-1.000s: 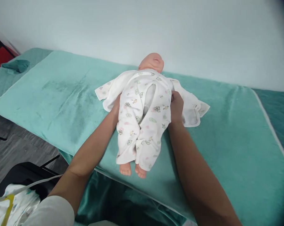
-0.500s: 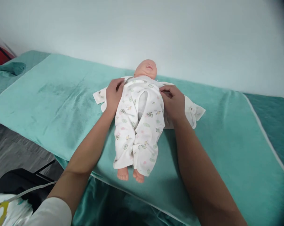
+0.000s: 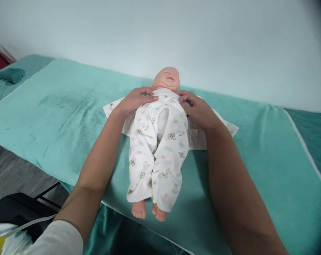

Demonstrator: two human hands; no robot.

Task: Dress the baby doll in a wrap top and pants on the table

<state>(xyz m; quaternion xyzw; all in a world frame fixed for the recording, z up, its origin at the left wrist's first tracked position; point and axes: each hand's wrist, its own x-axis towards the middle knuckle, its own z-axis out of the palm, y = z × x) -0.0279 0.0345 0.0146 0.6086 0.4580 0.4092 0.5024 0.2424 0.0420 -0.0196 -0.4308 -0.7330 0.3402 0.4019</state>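
A baby doll lies on its back, head towards the wall and bare feet towards me. White printed open-crotch baby pants cover its legs and reach up to its chest. Under it a white baby shirt is spread, sleeves out to both sides. My left hand grips the pants' waist edge at the chest, thumb across the front. On the opposite side of the chest, my right hand has its curled fingers closed on the same edge. Some fingertips are hidden by cloth.
A green velvety cover spreads over the bed, which stands against a pale wall. At lower left, a black chair bears a white printed bundle, with a pale cable running across it.
Both hands have moved up and inward from the doll's sides to the pants' waist at the chest. The doll's feet appear slightly nearer to me.
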